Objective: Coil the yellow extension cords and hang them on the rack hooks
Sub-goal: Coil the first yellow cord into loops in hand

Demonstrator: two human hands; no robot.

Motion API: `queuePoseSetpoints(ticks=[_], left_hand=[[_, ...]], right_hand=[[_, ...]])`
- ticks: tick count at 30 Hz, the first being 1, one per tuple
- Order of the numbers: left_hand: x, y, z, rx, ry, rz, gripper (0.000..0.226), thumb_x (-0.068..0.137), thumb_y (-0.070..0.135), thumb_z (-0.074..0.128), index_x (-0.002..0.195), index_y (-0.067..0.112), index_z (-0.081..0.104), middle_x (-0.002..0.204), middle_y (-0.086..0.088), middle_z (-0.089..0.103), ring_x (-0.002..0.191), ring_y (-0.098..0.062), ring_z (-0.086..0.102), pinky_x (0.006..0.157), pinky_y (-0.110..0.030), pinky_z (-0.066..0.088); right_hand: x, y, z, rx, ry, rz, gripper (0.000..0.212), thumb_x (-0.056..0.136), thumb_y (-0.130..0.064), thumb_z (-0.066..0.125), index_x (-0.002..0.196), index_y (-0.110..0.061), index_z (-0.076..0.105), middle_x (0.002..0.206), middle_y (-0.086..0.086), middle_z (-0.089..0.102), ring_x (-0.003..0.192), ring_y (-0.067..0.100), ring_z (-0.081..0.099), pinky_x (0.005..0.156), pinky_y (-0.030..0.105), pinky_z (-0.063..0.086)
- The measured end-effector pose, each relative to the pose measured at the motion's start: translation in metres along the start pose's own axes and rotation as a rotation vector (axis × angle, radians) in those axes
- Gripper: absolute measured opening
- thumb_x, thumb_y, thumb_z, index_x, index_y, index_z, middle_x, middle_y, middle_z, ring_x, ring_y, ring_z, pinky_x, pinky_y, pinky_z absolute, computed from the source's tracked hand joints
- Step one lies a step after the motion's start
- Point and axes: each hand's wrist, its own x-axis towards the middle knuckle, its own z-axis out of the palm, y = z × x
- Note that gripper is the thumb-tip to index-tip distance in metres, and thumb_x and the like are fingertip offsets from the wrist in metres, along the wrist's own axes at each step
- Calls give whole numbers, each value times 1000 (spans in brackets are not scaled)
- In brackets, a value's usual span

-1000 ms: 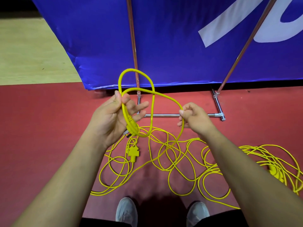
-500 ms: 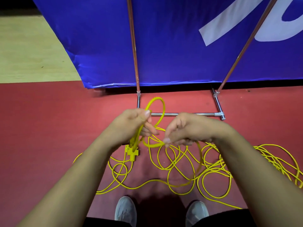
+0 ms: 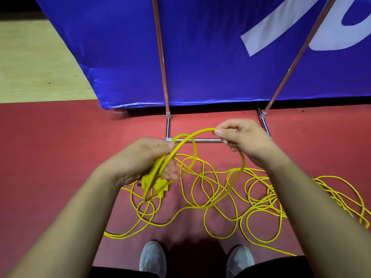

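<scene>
A long yellow extension cord (image 3: 216,189) lies in tangled loops on the red floor in front of my feet. My left hand (image 3: 148,159) grips a small coil of it, with the yellow plug (image 3: 161,186) hanging just below the fingers. My right hand (image 3: 239,135) pinches the cord higher up and to the right, holding out a wide loop that arcs from the left hand and drops back to the floor. The metal rack (image 3: 197,140) stands just beyond my hands; only its floor bar and two uprights show, its hooks are out of view.
A blue banner (image 3: 200,47) hangs behind the rack uprights (image 3: 160,57). More yellow cord loops (image 3: 331,197) spread to the right edge. My grey shoes (image 3: 153,259) stand at the bottom. Pale wooden floor (image 3: 36,63) lies at the far left.
My right hand has risen and moved right, drawing out a new wide loop of cord. My left hand still holds the coil, now lower than a second ago.
</scene>
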Motion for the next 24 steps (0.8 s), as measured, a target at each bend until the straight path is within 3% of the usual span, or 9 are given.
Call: queuePoseSetpoints(ticks=[2, 5, 9, 12, 15, 17, 20, 22, 24], left_hand=[[-1, -1, 6, -123, -93, -67, 24, 88, 24, 50, 83, 1, 56, 75, -25, 70, 68, -31, 72, 59, -31, 59], [0, -1, 11, -268, -109, -74, 23, 84, 21, 51, 87, -1, 57, 82, -30, 70, 76, -37, 72, 64, -37, 60], [1, -1, 11, -294, -31, -58, 21, 91, 17, 48, 90, 0, 60, 74, -24, 70, 65, -34, 71, 54, -31, 58], [0, -4, 11, -226, -37, -61, 22, 93, 18, 48, 89, -1, 58, 66, -18, 67, 54, -28, 68, 47, -26, 54], [3, -5, 11, -224, -7, -16, 20, 92, 20, 49, 84, 2, 55, 52, -6, 49, 39, -18, 51, 40, -22, 43], [4, -3, 12, -306, -5, 1, 17, 88, 20, 51, 85, 4, 53, 50, -2, 41, 38, -16, 41, 41, -20, 37], [5, -1, 13, -386, -39, 12, 17, 87, 20, 51, 82, 4, 53, 49, -1, 40, 38, -14, 39, 41, -20, 36], [4, 1, 12, -408, -46, 22, 20, 88, 20, 49, 79, 3, 57, 49, -2, 41, 38, -14, 40, 40, -21, 36], [4, 2, 10, -375, -17, 36, 22, 90, 19, 47, 81, 1, 57, 49, -3, 43, 38, -16, 44, 40, -21, 38]], right_hand=[[-1, -6, 7, -89, 1, -48, 8, 89, -13, 67, 84, -10, 72, 55, 2, 50, 46, 8, 35, 45, 21, 27], [-7, -16, 19, -247, -63, -142, 10, 88, -11, 68, 84, -4, 74, 52, -1, 52, 43, 0, 40, 46, 11, 32], [-12, -23, 33, -390, -144, -183, 13, 85, -15, 72, 77, -5, 74, 47, -13, 50, 46, -1, 41, 49, 15, 35], [-17, -26, 41, -492, -173, -213, 19, 84, -24, 73, 74, -8, 72, 56, -5, 51, 54, 3, 41, 53, 28, 38], [-18, -27, 45, -413, -159, -193, 17, 83, -26, 74, 78, -10, 72, 61, 3, 56, 56, 7, 45, 53, 28, 38], [-18, -27, 46, -294, -141, -116, 19, 85, -28, 72, 96, -12, 71, 70, 7, 62, 51, 9, 50, 49, 22, 38], [-23, -28, 46, -193, -297, 0, 31, 96, -23, 57, 124, -10, 59, 65, -8, 67, 38, 3, 51, 39, 14, 29], [-24, -29, 46, -171, -373, -13, 25, 99, -20, 51, 120, -10, 61, 55, -10, 63, 35, 2, 46, 38, 19, 25], [-22, -29, 44, -116, -322, -40, 16, 97, -20, 57, 105, -10, 66, 65, -7, 66, 40, 4, 40, 40, 20, 27]])
